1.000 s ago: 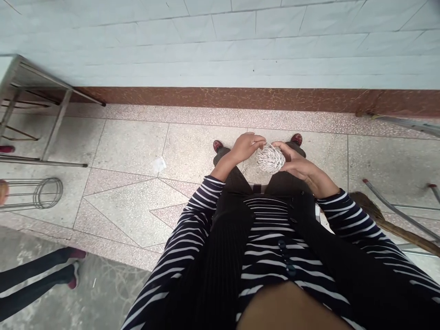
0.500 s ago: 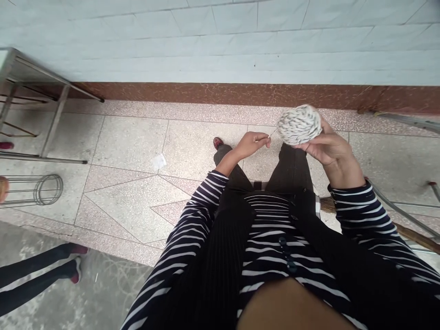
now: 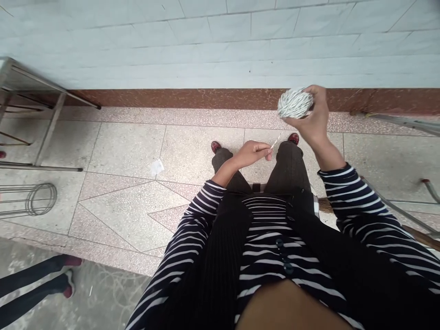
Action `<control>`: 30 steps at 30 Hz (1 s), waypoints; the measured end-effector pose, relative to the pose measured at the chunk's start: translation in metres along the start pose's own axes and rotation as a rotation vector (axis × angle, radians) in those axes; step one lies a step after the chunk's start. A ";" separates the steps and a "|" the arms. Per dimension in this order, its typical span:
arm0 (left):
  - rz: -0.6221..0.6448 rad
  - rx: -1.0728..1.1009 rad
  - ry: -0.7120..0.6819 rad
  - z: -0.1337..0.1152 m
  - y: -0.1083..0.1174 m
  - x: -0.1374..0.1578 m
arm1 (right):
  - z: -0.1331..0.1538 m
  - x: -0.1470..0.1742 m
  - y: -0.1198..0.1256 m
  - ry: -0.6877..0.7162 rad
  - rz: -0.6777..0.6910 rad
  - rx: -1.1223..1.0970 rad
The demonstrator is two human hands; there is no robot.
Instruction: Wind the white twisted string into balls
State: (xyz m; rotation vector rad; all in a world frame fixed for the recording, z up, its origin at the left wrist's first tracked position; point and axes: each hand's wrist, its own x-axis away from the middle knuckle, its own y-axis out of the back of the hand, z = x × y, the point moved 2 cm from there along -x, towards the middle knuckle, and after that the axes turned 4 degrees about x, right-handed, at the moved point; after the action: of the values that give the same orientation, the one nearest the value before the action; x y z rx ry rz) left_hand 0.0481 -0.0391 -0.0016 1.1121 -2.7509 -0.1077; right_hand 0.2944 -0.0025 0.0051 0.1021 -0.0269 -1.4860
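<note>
Your right hand (image 3: 314,117) grips a speckled yarn ball (image 3: 294,102) (far side hidden by fingers); your left hand (image 3: 254,153) pinches its strand (image 3: 277,139) above your knees.

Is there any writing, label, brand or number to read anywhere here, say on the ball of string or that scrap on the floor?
None can be read.
Ball of string in the right hand: no label shows.
Paper scrap on the floor: too small to tell.
Wall: no sign.
</note>
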 end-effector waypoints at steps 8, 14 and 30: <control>-0.098 -0.185 0.008 -0.009 0.026 -0.003 | -0.054 0.040 -0.027 -0.224 0.161 0.228; -0.145 -0.523 -0.135 -0.007 0.021 -0.011 | -0.062 0.079 -0.044 -0.541 0.215 -0.341; -0.111 -0.671 -0.208 0.004 0.020 -0.008 | -0.055 0.088 -0.054 -0.550 0.162 -0.479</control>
State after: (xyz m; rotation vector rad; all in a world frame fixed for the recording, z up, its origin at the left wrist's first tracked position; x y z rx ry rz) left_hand 0.0399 -0.0194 -0.0036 1.0831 -2.4788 -1.1172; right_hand 0.2525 -0.0914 -0.0577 -0.6811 -0.1190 -1.2841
